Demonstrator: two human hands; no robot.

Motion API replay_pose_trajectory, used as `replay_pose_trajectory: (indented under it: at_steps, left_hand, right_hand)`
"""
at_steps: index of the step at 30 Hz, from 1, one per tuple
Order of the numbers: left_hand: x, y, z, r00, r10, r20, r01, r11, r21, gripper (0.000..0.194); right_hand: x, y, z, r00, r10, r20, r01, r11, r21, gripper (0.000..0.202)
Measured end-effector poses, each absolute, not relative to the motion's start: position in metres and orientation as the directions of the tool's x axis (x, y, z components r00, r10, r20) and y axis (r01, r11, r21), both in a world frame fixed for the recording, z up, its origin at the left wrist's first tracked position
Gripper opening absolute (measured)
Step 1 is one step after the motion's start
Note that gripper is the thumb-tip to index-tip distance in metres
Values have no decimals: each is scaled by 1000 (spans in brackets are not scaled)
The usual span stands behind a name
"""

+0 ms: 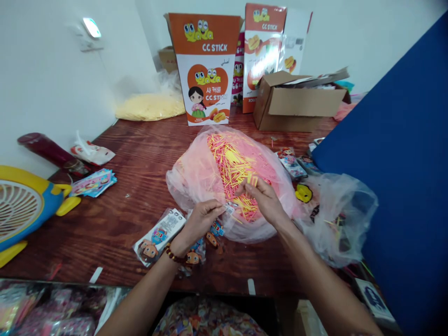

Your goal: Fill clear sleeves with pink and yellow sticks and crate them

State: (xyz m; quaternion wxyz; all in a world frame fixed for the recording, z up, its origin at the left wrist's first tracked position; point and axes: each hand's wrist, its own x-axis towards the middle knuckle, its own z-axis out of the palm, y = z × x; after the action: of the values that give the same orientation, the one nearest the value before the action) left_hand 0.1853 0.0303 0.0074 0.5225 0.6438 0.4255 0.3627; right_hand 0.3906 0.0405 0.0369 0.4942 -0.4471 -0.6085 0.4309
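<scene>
Sticks (pixel 227 172), short, thin, pink and yellow, lie in a loose heap inside the wide pinkish translucent plastic bag (pixel 191 179), which is open on the dark red-brown wooden table (pixel 140 161). The right hand (pixel 266 199) is over this heap, and its fingertips are closed on a small bunch of yellow and pink sticks (pixel 252 179). The left hand (pixel 200 220), with a brown beaded bracelet (pixel 171 254) on its wrist, is at the near left part of the bag; its thumb and fingers pinch a small clear printed plastic packet (pixel 229 208), near the bunch. Beside the left wrist lie flat white-and-blue packets with a brown cartoon face (pixel 159 237). Behind the bag stands upright a tall orange-and-white cardboard box (pixel 208 70), and right of it a brown open cardboard box (pixel 304 102).
</scene>
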Motion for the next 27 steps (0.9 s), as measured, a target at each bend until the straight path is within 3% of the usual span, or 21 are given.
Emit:
replay_pose_trajectory:
  at_steps: [4,10,14,20,24,27]
  left_hand:
    - [187,30,12,371,928,23,163,-90,983,36]
    - [197,27,22,399,917,-28,79,-4,997,39]
    - [198,27,25,383,922,-57,12,57,998,38]
    - [197,32,19,350,937,0,-26,10,1000,28]
    - [198,35,18,345,938,-8,-68,34,997,28]
    - [200,37,19,323,946,11,-104,24,994,28]
  right_hand:
    - [379,35,46,69,971,227,-115,234,-965,18]
    - [350,29,56,97,969,229,-358,248,-900,15]
    - [346,26,44,57,981,187,-319,196,-927,16]
    - [353,21,36,-92,985,149,-214,126,-969,13]
    - [354,22,42,-121,984,133,-238,102,-966,35]
    - [355,23,46,-132,977,166,-82,156,-984,41]
